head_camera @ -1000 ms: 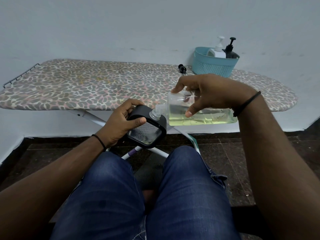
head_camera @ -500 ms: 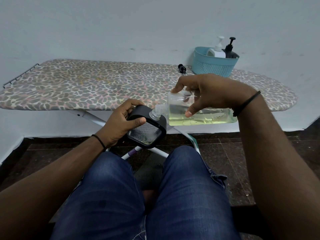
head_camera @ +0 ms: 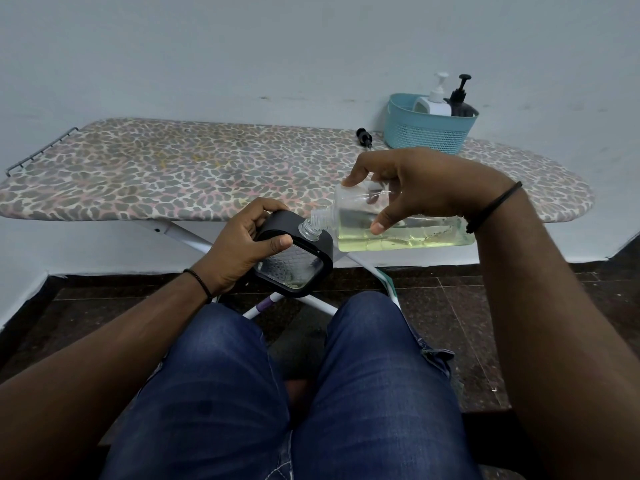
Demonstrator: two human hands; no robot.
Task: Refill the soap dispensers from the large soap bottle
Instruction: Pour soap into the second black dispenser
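Leopard-print ironing board [head_camera: 180, 174], dark floor [head_camera: 450, 306]

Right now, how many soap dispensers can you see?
3: a black-framed dispenser held in the left hand; a white dispenser and a black dispenser in the blue basket, which may hide more.

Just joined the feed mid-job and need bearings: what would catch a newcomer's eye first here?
In the centre, the right hand tips a clear soap bottle of yellow-green liquid, neck to neck with a black-framed dispenser held by the left hand above the knees. Behind, a leopard-print ironing board carries a teal basket with two pump bottles at its far right.
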